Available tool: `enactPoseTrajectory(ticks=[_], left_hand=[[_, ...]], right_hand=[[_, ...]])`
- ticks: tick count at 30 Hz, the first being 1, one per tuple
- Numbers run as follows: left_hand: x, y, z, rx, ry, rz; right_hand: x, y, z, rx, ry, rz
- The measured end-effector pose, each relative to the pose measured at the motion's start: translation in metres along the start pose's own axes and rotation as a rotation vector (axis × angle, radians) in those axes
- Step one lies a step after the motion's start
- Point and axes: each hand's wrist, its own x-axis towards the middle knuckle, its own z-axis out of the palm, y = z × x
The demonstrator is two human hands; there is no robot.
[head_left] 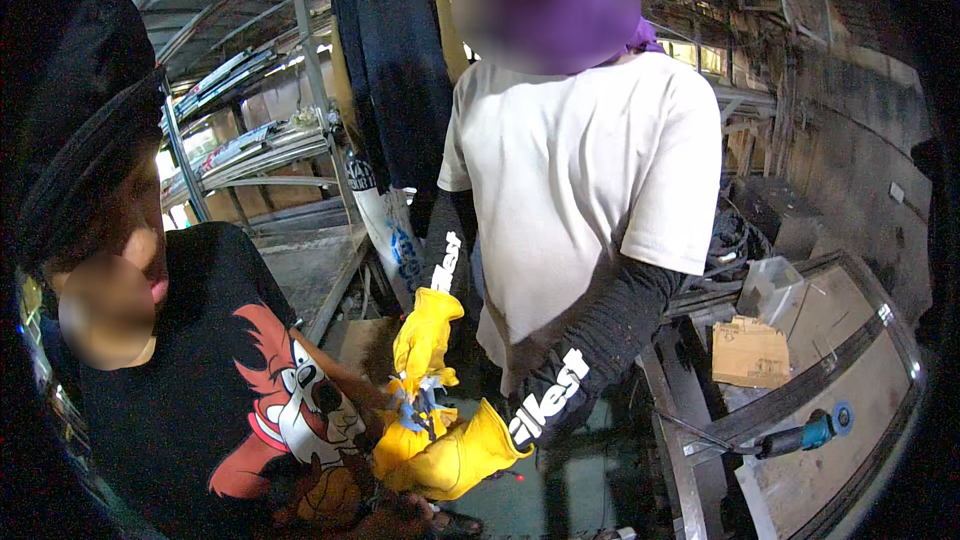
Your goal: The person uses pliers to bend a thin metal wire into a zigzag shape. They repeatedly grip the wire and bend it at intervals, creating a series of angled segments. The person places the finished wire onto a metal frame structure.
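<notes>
Neither of my hands can be made out in the head view. Facing me, a person in a white shirt (570,170) wears dark sleeves and yellow work gloves. The upper yellow glove (425,335) is above the lower yellow glove (455,458), and a torn-looking blue-grey bundle (425,402) sits between them. What the bundle is, I cannot tell. At the left, a person in a black shirt (200,340) reaches a bare arm toward the gloves; that hand is hidden. Dim, finger-like shapes (405,520) show at the lower edge, and whose they are is unclear.
At the right, a teal angle grinder (812,433) with a blue disc lies on a framed panel (840,360). Near it are a cardboard piece (750,352) and a clear plastic box (772,287). Racks of long metal stock (250,160) stand behind the two people.
</notes>
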Motion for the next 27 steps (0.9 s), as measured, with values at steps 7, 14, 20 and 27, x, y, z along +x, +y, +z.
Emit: enactPoseTrajectory(ticks=[7,14,20,27], left_hand=[[0.001,0.038,0.012,-0.019,-0.072,0.025],[-0.009,0.086,0.043,-0.041,-0.273,0.13],[-0.027,0.233,0.059,-0.41,-0.58,0.055],[-0.042,0.279,0.126,-0.572,-0.856,0.051]], right_hand=[[-0.036,-0.008,0.014,-0.052,-0.011,0.02],[-0.09,0.017,-0.021,-0.025,-0.013,0.039],[-0.159,0.082,-0.081,0.102,-0.029,0.088],[-0.22,0.115,-0.107,0.388,-0.053,-0.237]])
